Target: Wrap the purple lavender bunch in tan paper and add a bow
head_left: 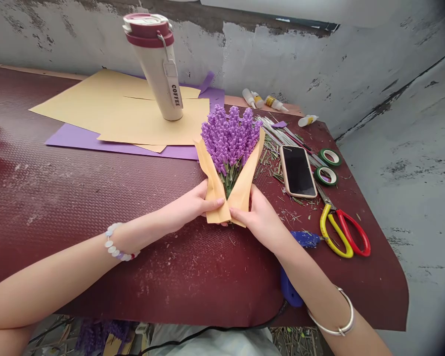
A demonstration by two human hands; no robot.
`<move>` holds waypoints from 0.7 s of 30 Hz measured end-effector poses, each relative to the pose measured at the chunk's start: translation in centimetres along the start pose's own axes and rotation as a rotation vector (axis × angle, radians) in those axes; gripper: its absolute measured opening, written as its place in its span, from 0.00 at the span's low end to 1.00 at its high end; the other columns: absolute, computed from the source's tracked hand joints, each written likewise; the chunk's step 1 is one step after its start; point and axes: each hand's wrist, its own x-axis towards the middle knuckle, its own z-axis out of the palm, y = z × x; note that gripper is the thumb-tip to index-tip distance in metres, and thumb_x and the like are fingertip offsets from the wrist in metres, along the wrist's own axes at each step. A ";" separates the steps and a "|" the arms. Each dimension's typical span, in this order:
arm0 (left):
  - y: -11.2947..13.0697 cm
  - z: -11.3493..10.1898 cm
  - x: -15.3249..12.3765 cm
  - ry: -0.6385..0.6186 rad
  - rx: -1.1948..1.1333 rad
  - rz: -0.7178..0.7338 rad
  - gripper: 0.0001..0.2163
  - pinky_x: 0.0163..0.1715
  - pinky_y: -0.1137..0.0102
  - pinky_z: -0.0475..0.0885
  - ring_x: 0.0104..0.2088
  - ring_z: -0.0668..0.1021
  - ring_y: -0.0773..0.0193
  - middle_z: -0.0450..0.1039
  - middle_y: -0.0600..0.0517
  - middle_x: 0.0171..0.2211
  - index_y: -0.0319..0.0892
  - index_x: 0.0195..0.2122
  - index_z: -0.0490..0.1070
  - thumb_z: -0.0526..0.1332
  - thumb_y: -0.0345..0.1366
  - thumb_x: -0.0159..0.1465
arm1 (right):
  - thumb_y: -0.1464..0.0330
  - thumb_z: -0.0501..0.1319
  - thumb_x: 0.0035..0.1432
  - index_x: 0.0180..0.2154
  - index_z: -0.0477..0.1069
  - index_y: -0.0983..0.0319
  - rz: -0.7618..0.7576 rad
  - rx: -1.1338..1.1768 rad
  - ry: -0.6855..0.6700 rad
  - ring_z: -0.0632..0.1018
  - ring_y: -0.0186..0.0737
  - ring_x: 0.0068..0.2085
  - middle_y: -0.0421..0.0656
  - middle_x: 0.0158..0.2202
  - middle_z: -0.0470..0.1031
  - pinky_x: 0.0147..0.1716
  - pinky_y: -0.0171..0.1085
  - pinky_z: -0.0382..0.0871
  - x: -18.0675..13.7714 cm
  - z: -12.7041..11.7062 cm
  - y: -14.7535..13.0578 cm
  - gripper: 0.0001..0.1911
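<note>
A bouquet of purple lavender-like flowers (230, 136) with green stems stands between my hands, folded into tan wrapping paper (246, 184). My left hand (203, 200) pinches the left side of the wrap near its bottom, thumb in front. On the right side, my right hand (258, 215) grips the paper the same way, its thumb close to the other. The two paper edges meet low down in a V, and the blossoms show above it. The fingers behind the paper are mostly hidden.
A coffee tumbler (159, 74) stands on tan paper sheets (81, 106) over purple sheets. At right lie a phone (298, 170), scissors (343, 230), green tape rolls (325, 175), small glue bottles (272, 102), wires and clippings. A blue glue gun (291, 291) with a cord lies under my right forearm.
</note>
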 end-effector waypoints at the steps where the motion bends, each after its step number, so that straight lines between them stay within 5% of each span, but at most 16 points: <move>1: -0.2 0.1 0.1 0.015 0.010 0.012 0.26 0.39 0.58 0.79 0.33 0.83 0.56 0.79 0.45 0.43 0.42 0.57 0.61 0.68 0.39 0.62 | 0.67 0.68 0.50 0.54 0.65 0.58 0.002 0.007 -0.006 0.72 0.54 0.61 0.50 0.61 0.70 0.59 0.50 0.69 0.0 0.0 0.0 0.28; 7: -0.5 1.1 0.3 0.152 0.017 0.053 0.25 0.42 0.63 0.79 0.39 0.83 0.57 0.78 0.44 0.46 0.39 0.55 0.62 0.71 0.34 0.59 | 0.64 0.64 0.53 0.55 0.64 0.60 0.007 0.011 0.000 0.73 0.52 0.60 0.51 0.58 0.72 0.59 0.49 0.69 -0.2 -0.2 -0.1 0.28; 13: -0.1 2.8 0.1 0.234 -0.008 0.035 0.18 0.26 0.66 0.78 0.25 0.80 0.63 0.78 0.47 0.38 0.39 0.48 0.61 0.67 0.27 0.60 | 0.65 0.65 0.53 0.52 0.65 0.60 0.013 0.019 -0.004 0.76 0.52 0.57 0.51 0.55 0.75 0.56 0.48 0.72 -0.1 -0.2 -0.1 0.24; 21: -0.5 2.9 0.3 0.269 0.009 0.046 0.17 0.24 0.67 0.79 0.27 0.81 0.60 0.77 0.48 0.35 0.39 0.46 0.61 0.67 0.27 0.60 | 0.53 0.59 0.64 0.50 0.68 0.60 0.063 0.151 -0.062 0.80 0.46 0.47 0.45 0.48 0.78 0.47 0.43 0.75 -0.5 -0.6 -0.4 0.20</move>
